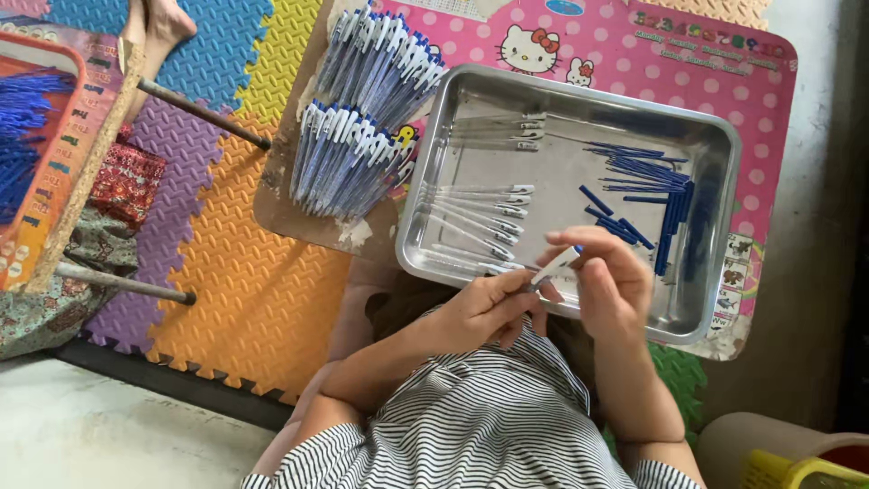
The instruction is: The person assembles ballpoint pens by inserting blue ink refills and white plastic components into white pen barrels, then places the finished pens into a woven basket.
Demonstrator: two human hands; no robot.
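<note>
The pen barrel, clear with a white end, sits between both hands just above the near rim of the steel tray, pinched at each end so it can be turned and worked on at chest height. The left hand closes its fingers narrowly round the lower end; the right hand curls over the upper end, thumb and forefinger tight on the tip, where a speck of blue shows. I cannot tell whether that blue is a refill going in.

Just beyond the left fingertips, inside the tray, lie more clear barrels in loose rows, within easy reach of that hand. Beyond the right fingertips lies a scatter of thin blue refills, on that hand's side, so each hand seems to have its own supply close by.

Further out from the left fingers, off the tray, two fans of finished-looking blue and white pens are stacked out of the way.

The tray rests on a low bench covered with a pink dotted sheet bearing cartoon cat and rabbit pictures and a row of coloured print along its far edge; small animal pictures run down its right border. Bright foam puzzle mats in orange, purple, yellow and blue cover the floor. Near the right elbow stands a yellow tub.
</note>
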